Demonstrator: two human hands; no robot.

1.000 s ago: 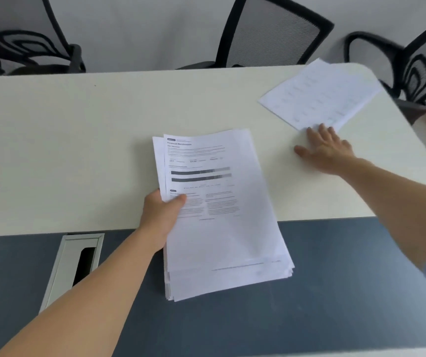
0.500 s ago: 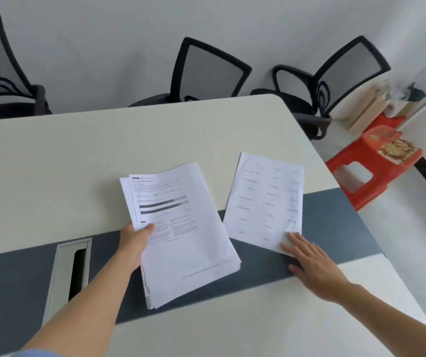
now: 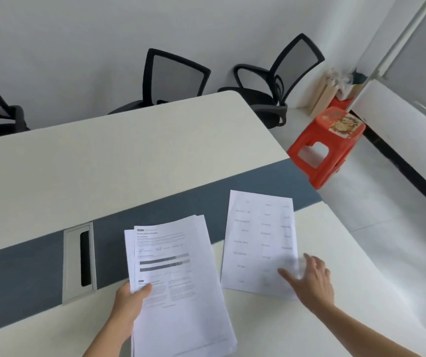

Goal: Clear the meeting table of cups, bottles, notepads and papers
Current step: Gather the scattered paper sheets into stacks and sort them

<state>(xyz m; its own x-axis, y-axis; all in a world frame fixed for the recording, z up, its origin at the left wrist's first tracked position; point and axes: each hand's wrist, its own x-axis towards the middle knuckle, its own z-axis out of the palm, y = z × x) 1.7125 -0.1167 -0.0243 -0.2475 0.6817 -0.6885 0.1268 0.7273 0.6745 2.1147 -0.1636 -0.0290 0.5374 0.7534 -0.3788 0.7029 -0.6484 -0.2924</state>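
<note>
Where the left hand grips: left edge of the paper stack, thumb curled on top.
Paper stack: lower centre of the frame, over the table.
Right hand: blurred, fingers straight and spread, on the loose sheet's lower right corner.
Loose sheet: flat on the table, just right of the stack, not touching it.
Red stool: floor, upper right.

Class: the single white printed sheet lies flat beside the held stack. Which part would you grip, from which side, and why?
Probably its near right corner, from the near side. The white printed sheet lies flat on the pale table, leaving no edge to pinch, so the open right hand there should press, slide and curl that corner up.
</note>
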